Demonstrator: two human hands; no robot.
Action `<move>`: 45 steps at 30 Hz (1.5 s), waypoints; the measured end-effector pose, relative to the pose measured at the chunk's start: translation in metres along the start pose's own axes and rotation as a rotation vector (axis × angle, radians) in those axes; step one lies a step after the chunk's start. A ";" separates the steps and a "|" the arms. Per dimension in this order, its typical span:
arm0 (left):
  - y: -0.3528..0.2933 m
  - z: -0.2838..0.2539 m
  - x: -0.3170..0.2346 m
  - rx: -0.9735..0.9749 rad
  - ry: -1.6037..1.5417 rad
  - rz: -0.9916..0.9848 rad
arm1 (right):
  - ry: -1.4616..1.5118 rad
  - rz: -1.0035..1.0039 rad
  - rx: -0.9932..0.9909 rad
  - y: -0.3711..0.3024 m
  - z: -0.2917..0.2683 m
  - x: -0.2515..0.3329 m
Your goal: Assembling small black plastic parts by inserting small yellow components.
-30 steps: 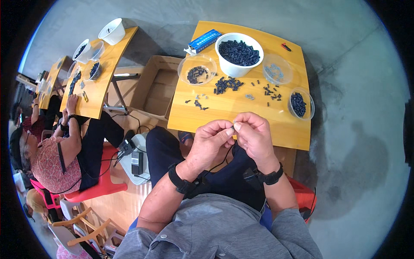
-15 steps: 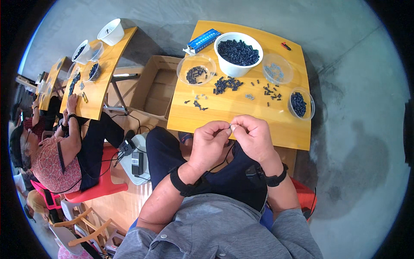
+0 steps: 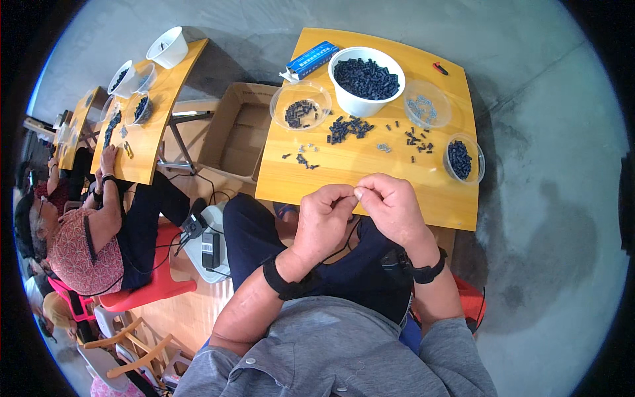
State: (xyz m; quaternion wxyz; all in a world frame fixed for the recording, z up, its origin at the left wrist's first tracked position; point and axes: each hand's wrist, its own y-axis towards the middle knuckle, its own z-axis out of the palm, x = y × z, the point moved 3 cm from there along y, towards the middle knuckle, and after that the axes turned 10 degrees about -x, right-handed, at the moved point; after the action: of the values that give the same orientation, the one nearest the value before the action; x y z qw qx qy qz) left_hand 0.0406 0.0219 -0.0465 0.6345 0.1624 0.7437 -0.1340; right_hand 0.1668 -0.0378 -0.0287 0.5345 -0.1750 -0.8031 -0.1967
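My left hand [image 3: 325, 215] and my right hand [image 3: 391, 206] meet at the fingertips above the front edge of the yellow table [image 3: 304, 192]. Both are pinched closed; whatever lies between the fingertips is too small and covered to make out. Beyond them on the tabletop lie a pile of small black tubular parts [image 3: 347, 130], a looser scatter of black parts [image 3: 418, 140] and a little heap of silvery metal pieces [image 3: 383, 147]. Closer to my left hand are a few black parts joined with metal bits [image 3: 304, 161].
A white bucket [image 3: 345, 99] full of black parts stands at the back. Clear tubs hold black parts [image 3: 301, 114], metal pieces [image 3: 423, 111] and more black parts [image 3: 459, 160]. A blue box [image 3: 312, 59] and red-black pliers [image 3: 440, 69] lie behind. Left are a cardboard box [image 3: 231, 139] and a seated person [image 3: 86, 238].
My hands stay pinched together at nearly the same spot, the right one turned slightly. The view has shifted a little; the things on the table have not moved.
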 end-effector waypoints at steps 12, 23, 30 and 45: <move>-0.001 0.004 0.005 0.156 -0.611 -0.337 | 0.879 0.501 -0.091 -0.011 0.008 -0.008; -0.003 -0.001 0.002 0.158 -0.572 -0.307 | 0.837 0.512 -0.063 -0.014 0.012 -0.004; -0.006 -0.003 0.001 0.145 -0.591 -0.340 | 0.697 0.389 -0.132 -0.019 0.016 -0.003; -0.007 -0.009 -0.008 0.190 -0.572 -0.270 | 0.724 0.360 -0.128 -0.018 0.008 0.005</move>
State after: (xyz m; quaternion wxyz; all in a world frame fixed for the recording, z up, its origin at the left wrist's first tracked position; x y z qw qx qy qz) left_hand 0.0308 0.0183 -0.0375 0.7763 0.0765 0.5343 -0.3257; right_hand 0.1496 -0.0490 -0.0296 0.7967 -0.2652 -0.5057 -0.1983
